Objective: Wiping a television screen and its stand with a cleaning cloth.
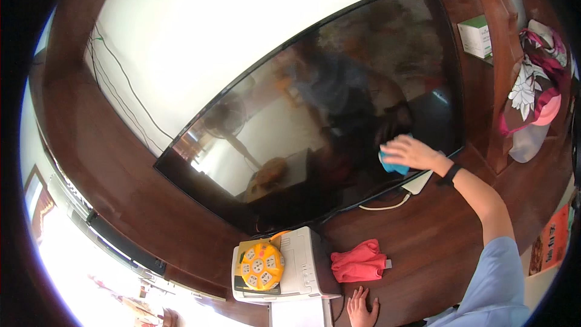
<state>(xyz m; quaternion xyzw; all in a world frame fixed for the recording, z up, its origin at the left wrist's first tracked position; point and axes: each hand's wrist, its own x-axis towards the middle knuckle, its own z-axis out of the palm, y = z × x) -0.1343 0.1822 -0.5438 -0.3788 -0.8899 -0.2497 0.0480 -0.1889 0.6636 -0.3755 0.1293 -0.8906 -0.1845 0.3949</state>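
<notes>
My right hand (408, 152), with a black band on the wrist, presses a blue cloth (396, 166) against the lower right part of a large flat-screen television (317, 113). The dark glass reflects a person and a standing fan. My left hand (361, 311) rests flat on the brown wooden surface (422, 245) at the bottom of the view, fingers spread, holding nothing. A folded red cloth (358, 261) lies just beyond its fingertips.
A white printer (297, 259) carries a round yellow multi-socket reel (262, 266). A white power strip (416, 183) with a cable lies below the screen. At the right are a green-and-white box (476, 38) and a patterned fabric item (531, 86). Thin cables hang on the left wall.
</notes>
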